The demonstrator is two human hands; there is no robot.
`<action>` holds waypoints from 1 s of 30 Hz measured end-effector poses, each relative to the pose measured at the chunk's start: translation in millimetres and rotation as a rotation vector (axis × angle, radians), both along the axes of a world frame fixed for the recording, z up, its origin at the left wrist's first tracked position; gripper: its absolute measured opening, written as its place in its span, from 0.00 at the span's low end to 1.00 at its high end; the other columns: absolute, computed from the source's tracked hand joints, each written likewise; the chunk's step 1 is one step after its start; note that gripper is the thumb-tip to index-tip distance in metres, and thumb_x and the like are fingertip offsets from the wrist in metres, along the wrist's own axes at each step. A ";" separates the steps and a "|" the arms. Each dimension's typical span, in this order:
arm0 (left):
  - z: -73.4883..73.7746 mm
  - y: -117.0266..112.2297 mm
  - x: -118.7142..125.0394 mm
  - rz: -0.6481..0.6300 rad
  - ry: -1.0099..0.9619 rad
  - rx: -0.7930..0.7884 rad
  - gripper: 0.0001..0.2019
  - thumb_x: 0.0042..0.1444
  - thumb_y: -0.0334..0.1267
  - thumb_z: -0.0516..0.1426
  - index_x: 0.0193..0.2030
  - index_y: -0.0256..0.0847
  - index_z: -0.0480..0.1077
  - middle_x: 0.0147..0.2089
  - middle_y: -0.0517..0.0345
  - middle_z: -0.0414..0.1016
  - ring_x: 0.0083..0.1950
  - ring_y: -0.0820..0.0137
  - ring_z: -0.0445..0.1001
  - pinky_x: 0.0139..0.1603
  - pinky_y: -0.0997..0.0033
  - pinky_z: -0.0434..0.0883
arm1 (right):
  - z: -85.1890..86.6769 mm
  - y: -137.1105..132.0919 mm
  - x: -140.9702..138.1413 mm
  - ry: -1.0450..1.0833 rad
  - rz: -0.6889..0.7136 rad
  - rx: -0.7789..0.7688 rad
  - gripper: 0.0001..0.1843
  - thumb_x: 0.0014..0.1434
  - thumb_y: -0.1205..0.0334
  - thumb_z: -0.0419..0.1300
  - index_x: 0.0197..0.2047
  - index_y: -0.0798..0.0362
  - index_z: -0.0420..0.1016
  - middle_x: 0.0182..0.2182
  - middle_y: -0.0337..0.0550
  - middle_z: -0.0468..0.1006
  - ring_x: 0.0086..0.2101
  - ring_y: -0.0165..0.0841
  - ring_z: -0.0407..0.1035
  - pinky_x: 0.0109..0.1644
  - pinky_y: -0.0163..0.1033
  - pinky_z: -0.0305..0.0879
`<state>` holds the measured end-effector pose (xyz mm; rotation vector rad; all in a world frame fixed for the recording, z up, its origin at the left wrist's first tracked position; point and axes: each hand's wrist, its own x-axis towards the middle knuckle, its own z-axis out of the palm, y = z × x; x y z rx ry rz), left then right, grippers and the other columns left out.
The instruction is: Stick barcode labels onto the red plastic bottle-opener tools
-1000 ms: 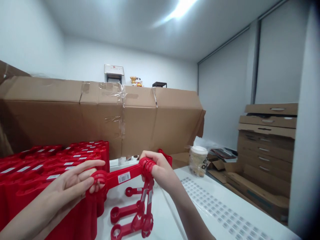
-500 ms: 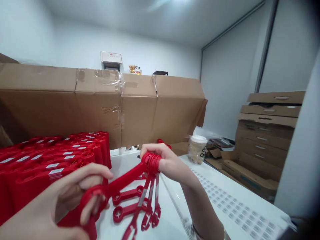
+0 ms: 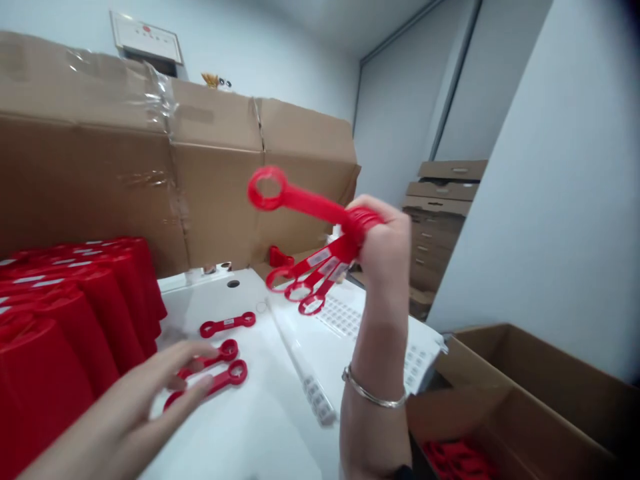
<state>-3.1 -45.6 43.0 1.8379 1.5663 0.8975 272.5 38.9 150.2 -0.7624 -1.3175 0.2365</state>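
Red plastic double-ring spanners (image 3: 320,257) are bunched in the right hand (image 3: 383,257), whose fingers (image 3: 367,223) clench around one end of the bundle, curling over several stacked rings. One spanner (image 3: 295,199) juts up and to the left with its smooth open ring in the air, while three others (image 3: 313,280) fan downward, their flat shanks carrying white barcode labels. Compared with the earlier frame, the bundle is lifted well above the surface (image 3: 240,433), and the left hand (image 3: 115,420) has released the ring it gripped. Its fingers (image 3: 193,353) now spread open over two loose spanners (image 3: 235,375), though whether they touch cannot be told. A third loose spanner (image 3: 227,324) lies farther along the glossy white surface, apart from the fingers. A thin silver bangle (image 3: 373,391) circles the right wrist, and a printed sheet of labels (image 3: 340,317) lies beneath the raised bundle. Moulded red stacks (image 3: 60,353) rise beside the left hand, an open cardboard box (image 3: 505,393) at lower right holds red pieces (image 3: 457,460), and corrugated cardboard (image 3: 215,187) patched with clear tape stands behind.
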 end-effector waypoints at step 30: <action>-96.0 66.4 159.0 -0.056 -0.146 -0.815 0.16 0.65 0.43 0.59 0.56 0.39 0.70 0.55 0.50 0.75 0.50 0.62 0.78 0.49 0.54 0.77 | -8.6 2.7 27.2 -0.005 -0.078 0.034 0.13 0.54 0.75 0.49 0.23 0.51 0.61 0.21 0.35 0.55 0.25 0.30 0.57 0.28 0.37 0.52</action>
